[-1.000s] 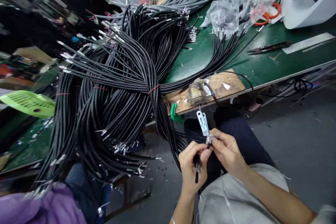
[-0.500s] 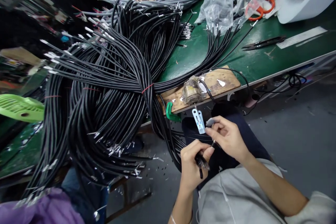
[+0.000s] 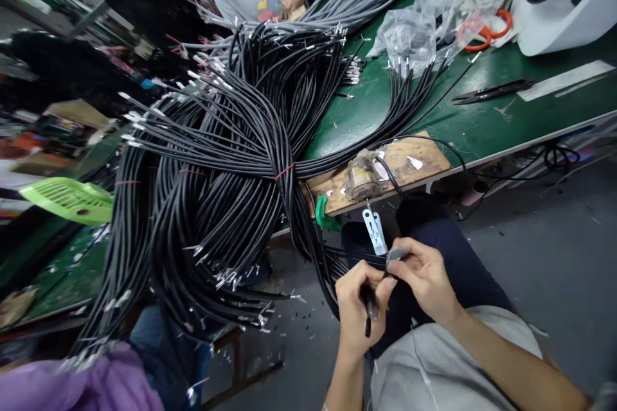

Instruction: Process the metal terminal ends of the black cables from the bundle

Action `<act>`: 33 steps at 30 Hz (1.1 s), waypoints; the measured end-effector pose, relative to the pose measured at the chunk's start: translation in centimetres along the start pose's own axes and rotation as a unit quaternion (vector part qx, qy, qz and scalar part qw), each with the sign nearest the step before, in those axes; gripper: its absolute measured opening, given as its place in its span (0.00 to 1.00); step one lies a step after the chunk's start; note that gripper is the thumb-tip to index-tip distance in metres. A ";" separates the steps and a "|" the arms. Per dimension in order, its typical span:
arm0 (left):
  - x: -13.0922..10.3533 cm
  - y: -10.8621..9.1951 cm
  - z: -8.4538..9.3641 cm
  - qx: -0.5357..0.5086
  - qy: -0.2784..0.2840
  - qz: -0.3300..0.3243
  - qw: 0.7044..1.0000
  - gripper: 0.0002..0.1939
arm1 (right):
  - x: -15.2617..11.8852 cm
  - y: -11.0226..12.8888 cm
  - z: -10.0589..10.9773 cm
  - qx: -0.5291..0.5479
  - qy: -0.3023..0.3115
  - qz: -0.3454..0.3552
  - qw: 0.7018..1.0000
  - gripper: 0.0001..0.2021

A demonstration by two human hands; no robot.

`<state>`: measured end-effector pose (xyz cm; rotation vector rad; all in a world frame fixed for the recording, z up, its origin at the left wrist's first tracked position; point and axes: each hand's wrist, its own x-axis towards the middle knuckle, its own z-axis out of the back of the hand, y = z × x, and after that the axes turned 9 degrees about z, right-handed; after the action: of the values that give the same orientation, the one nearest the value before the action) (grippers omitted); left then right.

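Where hands (image 3: 385,289) meet, black cable (image 3: 369,308).

Cable assembly workshop, bundled black cables (image 3: 226,160) heaped on green workbench (image 3: 482,115), co-worker opposite

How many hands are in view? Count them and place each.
3. The left hand grips a black cable; the right hand pinches its end; a co-worker's hand shows behind the cable bundles. Others may be hidden.

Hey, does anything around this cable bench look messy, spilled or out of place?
Yes. Small cut scraps lie scattered on the floor below the big bundle of black cables, which sprawls over the green table's edge. Orange-handled scissors sit half buried under crumpled plastic bags.
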<state>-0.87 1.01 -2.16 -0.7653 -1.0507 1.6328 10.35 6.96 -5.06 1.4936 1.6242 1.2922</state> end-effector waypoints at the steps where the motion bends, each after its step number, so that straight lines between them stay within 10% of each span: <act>1: 0.0 -0.1 0.0 0.000 -0.004 0.008 1.000 0.14 | 0.0 0.0 -0.1 -0.054 -0.014 0.079 0.995 0.05; 6: 0.1 -0.2 0.0 -0.042 -0.037 0.061 0.997 0.13 | -0.1 0.4 0.5 -0.157 0.047 0.302 0.939 0.10; 10: 0.6 0.0 0.1 -0.034 -0.059 0.069 0.995 0.12 | -0.9 1.1 1.3 -0.112 0.135 0.272 0.946 0.06; 14: 0.7 0.0 0.1 0.004 -0.033 0.040 0.999 0.10 | 0.1 1.7 2.0 -0.097 0.019 0.094 0.991 0.07; 19: 0.6 -0.2 0.0 0.012 -0.035 0.018 0.999 0.08 | 1.3 1.7 2.1 -0.067 0.015 -0.066 0.995 0.12; 33: 1.0 -0.2 1.5 -0.024 0.071 0.045 0.996 0.16 | 1.6 1.7 1.9 -0.107 0.203 0.055 0.972 0.14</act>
<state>-2.31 1.56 -1.32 -0.9583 -0.9693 1.6071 12.43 8.88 -3.87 1.2590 1.5945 1.8668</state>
